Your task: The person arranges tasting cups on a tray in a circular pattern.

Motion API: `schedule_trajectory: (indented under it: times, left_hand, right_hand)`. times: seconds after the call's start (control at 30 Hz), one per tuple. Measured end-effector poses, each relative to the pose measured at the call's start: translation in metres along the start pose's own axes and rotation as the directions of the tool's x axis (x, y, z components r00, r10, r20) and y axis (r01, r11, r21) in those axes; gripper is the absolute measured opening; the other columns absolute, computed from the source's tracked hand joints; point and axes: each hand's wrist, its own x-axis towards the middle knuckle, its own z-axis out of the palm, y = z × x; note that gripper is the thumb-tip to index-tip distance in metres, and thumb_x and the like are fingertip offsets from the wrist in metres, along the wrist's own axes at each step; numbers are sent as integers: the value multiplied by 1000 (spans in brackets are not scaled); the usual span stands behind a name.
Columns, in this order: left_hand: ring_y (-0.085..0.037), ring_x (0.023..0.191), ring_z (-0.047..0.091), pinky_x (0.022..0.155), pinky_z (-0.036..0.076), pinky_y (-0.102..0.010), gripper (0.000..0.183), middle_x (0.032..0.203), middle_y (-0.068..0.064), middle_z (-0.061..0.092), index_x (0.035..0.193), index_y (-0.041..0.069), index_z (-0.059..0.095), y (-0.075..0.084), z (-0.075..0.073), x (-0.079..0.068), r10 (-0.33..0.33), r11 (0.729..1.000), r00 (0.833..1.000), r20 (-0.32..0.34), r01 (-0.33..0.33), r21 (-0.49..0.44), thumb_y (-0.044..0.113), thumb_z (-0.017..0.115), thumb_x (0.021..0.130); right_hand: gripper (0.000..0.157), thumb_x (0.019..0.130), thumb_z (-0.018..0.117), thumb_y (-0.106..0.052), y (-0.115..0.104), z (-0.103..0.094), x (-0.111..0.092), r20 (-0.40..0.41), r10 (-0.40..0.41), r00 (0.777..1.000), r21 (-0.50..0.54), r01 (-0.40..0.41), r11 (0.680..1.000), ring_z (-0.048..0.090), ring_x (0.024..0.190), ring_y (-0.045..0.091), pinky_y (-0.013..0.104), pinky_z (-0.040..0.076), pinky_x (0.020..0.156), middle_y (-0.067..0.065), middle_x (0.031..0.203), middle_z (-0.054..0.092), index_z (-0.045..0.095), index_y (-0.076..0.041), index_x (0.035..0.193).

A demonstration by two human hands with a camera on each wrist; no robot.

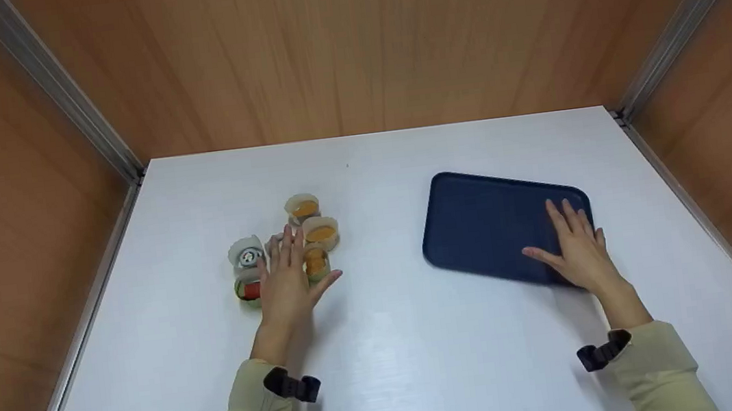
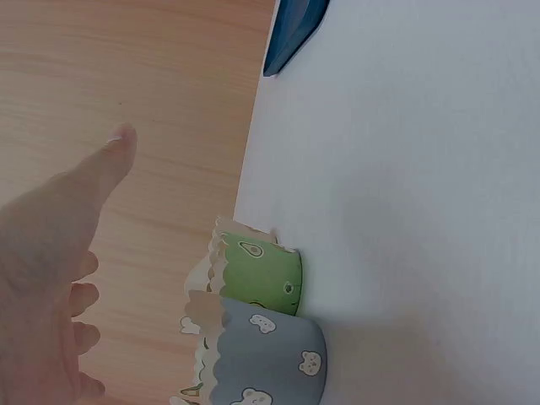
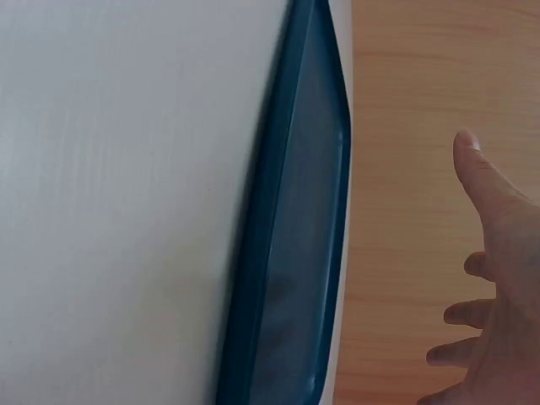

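My left hand [image 1: 287, 285] is spread flat, palm down, above a cluster of small scalloped paper baking cups. Two cups with orange-yellow contents, the far cup [image 1: 303, 207] and the one nearer [image 1: 321, 233], stand past the fingertips. Another orange-filled cup [image 1: 316, 263] sits beside the thumb. Left of the hand are a pale cup [image 1: 247, 255] and a cup with something red [image 1: 250, 292]. A green avocado-print cup [image 2: 263, 274] and a grey-blue bear-print cup [image 2: 270, 354] show in the left wrist view. My right hand [image 1: 582, 257], fingers spread, hovers over the dark blue tray [image 1: 489, 226].
Everything stands on a white table [image 1: 383, 355]. Wooden panels enclose it, with a back wall [image 1: 348, 49] and a side wall on each hand. Each wrist wears a black strap device [image 1: 292, 384].
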Motion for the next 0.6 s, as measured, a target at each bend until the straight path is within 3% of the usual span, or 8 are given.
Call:
schedule_trajectory:
  times: [0.17,0.33,0.6]
  left_hand:
    - [-32,132,11,101,10,-55,95,144,-14,19,140,4,23,-1,4,-8,-2,1000,998,-65,1,-14,63,56,72]
    - [-35,129,19,97,20,-58,90,141,-16,26,137,4,30,-3,9,-16,-20,995,989,-143,7,-95,55,63,71]
    - [-34,124,30,99,26,-48,77,135,-18,36,131,1,40,-4,18,-31,-116,957,952,-285,30,-288,38,72,71]
  right_hand:
    - [95,77,58,-54,8,5,-4,-29,6,1000,41,-4,999,3,128,45,68,4,92,27,142,7,8,-7,142]
    - [95,77,60,-50,15,9,-9,-43,6,999,81,-2,997,8,126,47,66,9,93,29,141,8,10,-3,141]
    - [94,77,63,-46,27,15,-19,-52,36,998,143,-28,989,14,122,52,65,20,90,31,139,10,10,0,141]
